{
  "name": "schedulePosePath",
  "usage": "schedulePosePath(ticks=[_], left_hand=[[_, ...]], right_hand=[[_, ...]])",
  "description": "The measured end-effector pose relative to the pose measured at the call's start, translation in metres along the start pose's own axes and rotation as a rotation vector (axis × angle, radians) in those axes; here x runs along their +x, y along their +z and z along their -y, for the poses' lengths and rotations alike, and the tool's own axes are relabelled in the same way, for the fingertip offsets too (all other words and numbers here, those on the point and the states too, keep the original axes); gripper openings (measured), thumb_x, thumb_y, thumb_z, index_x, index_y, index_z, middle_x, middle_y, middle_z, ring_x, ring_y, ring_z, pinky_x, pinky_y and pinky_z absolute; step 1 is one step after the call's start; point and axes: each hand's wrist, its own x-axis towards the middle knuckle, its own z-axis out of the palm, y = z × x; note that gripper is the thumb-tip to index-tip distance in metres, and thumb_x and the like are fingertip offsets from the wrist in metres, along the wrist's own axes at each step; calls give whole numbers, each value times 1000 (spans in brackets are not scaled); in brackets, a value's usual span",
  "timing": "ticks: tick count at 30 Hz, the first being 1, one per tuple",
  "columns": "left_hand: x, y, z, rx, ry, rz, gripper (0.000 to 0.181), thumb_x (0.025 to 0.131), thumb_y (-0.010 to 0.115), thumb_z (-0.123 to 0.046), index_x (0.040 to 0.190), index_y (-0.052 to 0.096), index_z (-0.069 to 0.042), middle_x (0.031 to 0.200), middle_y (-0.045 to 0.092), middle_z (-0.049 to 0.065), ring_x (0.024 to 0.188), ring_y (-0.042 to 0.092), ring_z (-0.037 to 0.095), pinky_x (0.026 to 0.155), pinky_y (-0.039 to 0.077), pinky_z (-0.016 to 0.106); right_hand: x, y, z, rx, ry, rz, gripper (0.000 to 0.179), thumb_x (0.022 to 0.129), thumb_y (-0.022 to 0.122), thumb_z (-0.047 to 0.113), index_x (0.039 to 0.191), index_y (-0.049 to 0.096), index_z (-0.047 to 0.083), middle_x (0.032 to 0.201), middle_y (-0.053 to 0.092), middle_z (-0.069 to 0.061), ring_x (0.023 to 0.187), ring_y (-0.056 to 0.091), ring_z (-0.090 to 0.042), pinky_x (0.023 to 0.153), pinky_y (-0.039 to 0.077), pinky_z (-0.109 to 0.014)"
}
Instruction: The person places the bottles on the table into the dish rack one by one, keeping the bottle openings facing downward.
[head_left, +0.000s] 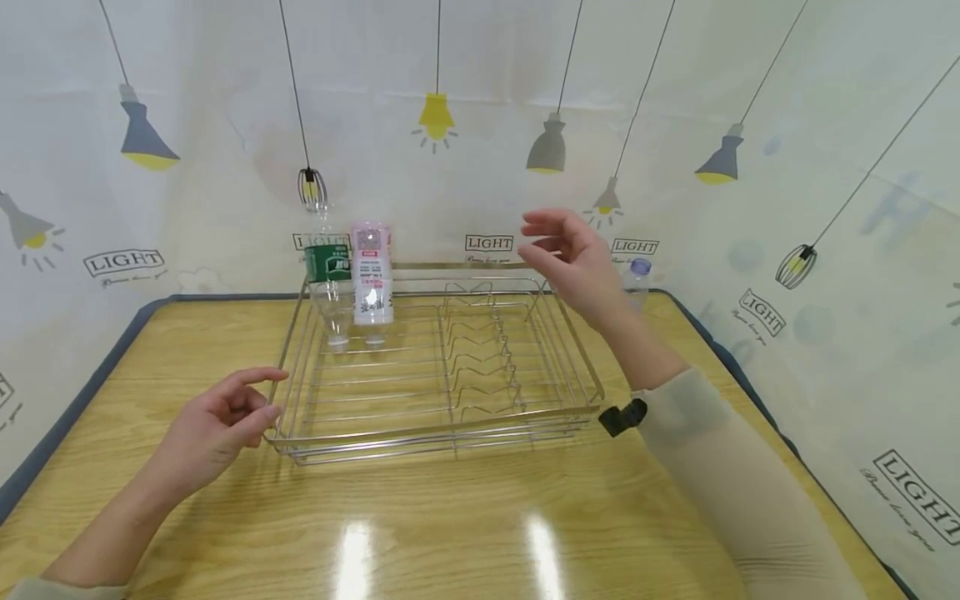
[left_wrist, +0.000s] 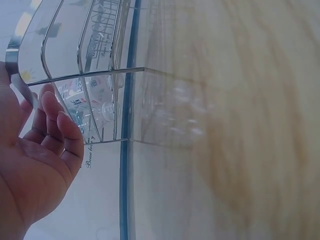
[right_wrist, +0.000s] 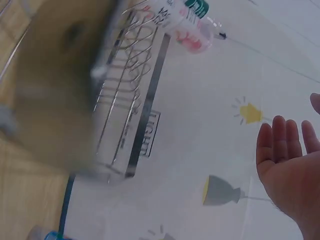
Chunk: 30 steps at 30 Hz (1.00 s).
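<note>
A wire dish rack (head_left: 435, 433) sits on the table. At its back left, a clear plastic bottle with a green label (head_left: 328, 263) stands upside down, white cap at the bottom. Beside it is a bottle with a pink and white label (head_left: 372, 279), also cap down. My left hand (head_left: 217, 429) is at the rack's front left corner, index fingertip and thumb spread apart right at the rim. In the left wrist view its fingers curl loosely by the rim (left_wrist: 14, 55). Raised above the rack's back right, my right hand (head_left: 573, 262) holds nothing, fingers loosely bent.
Another clear bottle with a purple-blue cap (head_left: 640, 267) stands at the back right, partly hidden by my right forearm. A wavy wire plate holder (head_left: 480, 358) runs along the rack's middle. The wooden table (head_left: 450, 533) ends in a dark blue edge before a lamp-printed curtain (head_left: 480, 183).
</note>
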Motion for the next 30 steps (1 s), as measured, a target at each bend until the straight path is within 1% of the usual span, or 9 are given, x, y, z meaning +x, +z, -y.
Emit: schedulePosePath(ticks=[5,8,10,14,18,22,25,27,30], left_hand=[[-1,0,1,2,16,6,44,107,70,-5,144,67,-30,88,66,-10,69,60,10,59,52,28],[0,0,1,2,25,6,44,107,70,-5,144,67,-30,88,66,-10,69,61,10,59,52,28],[0,0,2,2,25,7,44,108,69,-5,144,66,-30,88,66,-10,69,61,10,59,53,27],[0,-1,2,7,14,12,43,108,69,-6,145,65,-29,89,66,-9,70,61,11,60,53,27],[0,-1,1,10,8,13,42,109,68,-6,147,65,-25,89,66,-8,70,61,11,60,53,27],[0,-1,0,6,7,14,42,109,68,-6,147,64,-25,89,66,-8,70,61,11,60,53,27],[0,-1,0,4,4,17,42,109,68,-7,147,65,-26,89,66,-8,70,61,11,60,53,28],[-1,-1,1,4,1,18,42,109,68,-8,147,64,-24,90,66,-8,70,61,12,60,54,28],[-1,0,1,8,6,18,41,109,69,-9,148,64,-19,90,67,-8,70,62,12,60,54,28]], right_hand=[[-23,-39,-26,-82,52,-28,39,107,73,20,144,65,10,129,70,7,118,66,-12,95,55,-18],[-35,-61,-40,-101,83,-46,38,109,71,21,144,65,10,125,69,13,117,66,-9,93,56,-15],[-42,-74,-48,-107,99,-66,38,109,71,21,144,65,10,124,69,15,117,66,-7,93,55,-14],[-52,-98,-67,-123,128,-117,36,108,72,24,142,67,14,124,69,19,115,66,-3,93,55,-13],[-57,-119,-88,-105,149,-156,33,107,74,24,139,68,16,125,70,18,114,65,-3,91,56,-11],[-58,-134,-105,-51,184,-196,32,107,75,22,137,68,16,127,69,15,113,65,-3,88,56,-12],[-59,-141,-115,-27,223,-232,35,106,75,23,139,67,15,127,69,15,112,64,-3,88,56,-13],[-59,-144,-120,-24,252,-253,37,106,76,24,141,66,17,127,67,16,113,63,-3,88,56,-13],[-58,-147,-125,-34,292,-270,38,107,75,26,143,64,21,128,64,18,115,61,-3,89,54,-12]])
